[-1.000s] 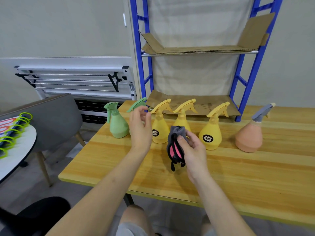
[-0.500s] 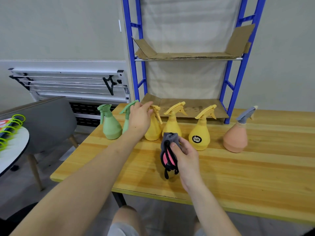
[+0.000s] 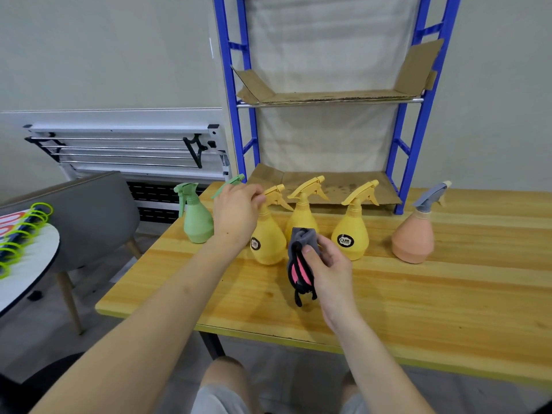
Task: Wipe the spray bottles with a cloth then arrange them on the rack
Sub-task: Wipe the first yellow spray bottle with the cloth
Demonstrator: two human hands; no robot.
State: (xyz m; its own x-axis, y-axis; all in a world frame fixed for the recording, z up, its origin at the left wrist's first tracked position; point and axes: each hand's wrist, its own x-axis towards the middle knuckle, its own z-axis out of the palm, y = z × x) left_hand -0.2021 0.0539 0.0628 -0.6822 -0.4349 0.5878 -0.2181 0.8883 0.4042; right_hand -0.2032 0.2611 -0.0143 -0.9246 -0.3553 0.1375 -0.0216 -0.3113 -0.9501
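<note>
The left hand [image 3: 237, 212] has reached from mid-air to the row of spray bottles along the surface's far edge, fingers loosely spread at the leftmost yellow bottle [image 3: 267, 234], gripping nothing yet. The right hand [image 3: 327, 264] still pinches the bunched cloth [image 3: 298, 258] just in front, so wiping likely starts here.

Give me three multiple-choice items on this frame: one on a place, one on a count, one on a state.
1. Where does the peach bottle stand?
A. far right of the row on the table
B. on the rack's upper shelf
C. far left of the row

2. How many yellow bottles show?
A. one
B. three
C. five

3. What is the right hand doing?
A. lying flat on the table
B. gripping a bottle
C. holding the cloth

Key: 1 A, it stands right of every other bottle. 2 B, yellow bottles at and. 3 C, its thumb and fingers curl round the bunched cloth.
</note>
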